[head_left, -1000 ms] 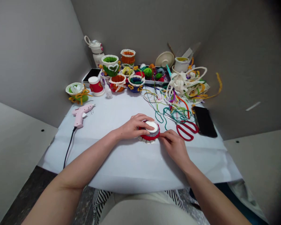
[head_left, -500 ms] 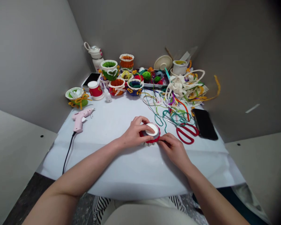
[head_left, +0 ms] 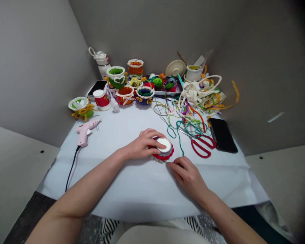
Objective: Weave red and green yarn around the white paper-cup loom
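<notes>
A small cup with a round white base (head_left: pixel 164 145) stands upside down near the middle of the table. Red yarn (head_left: pixel 170 153) rings it, and whitish strips (head_left: pixel 156 159) fan out beneath on the near side. My left hand (head_left: pixel 148 144) grips the cup from the left, fingers laid over its base. To the right and nearer to me, my right hand (head_left: pixel 184 169) pinches green yarn (head_left: pixel 181 144) at the edge of the strips. That yarn runs back to a green tangle; its end between my fingertips is hard to make out.
Red-handled scissors (head_left: pixel 203 145) and a black phone (head_left: pixel 222 135) lie to the right. A pink glue gun (head_left: pixel 85 131) is on the left, its cord trailing. Yarn-wrapped cups (head_left: pixel 125 95), a tray (head_left: pixel 165 93) of yarn balls and a pile of trimmings (head_left: pixel 203 95) line the back.
My right hand has moved slightly towards me, away from the cup's rim. Green yarn now shows leading to it. The cup sits a little lower in view and more strips show.
</notes>
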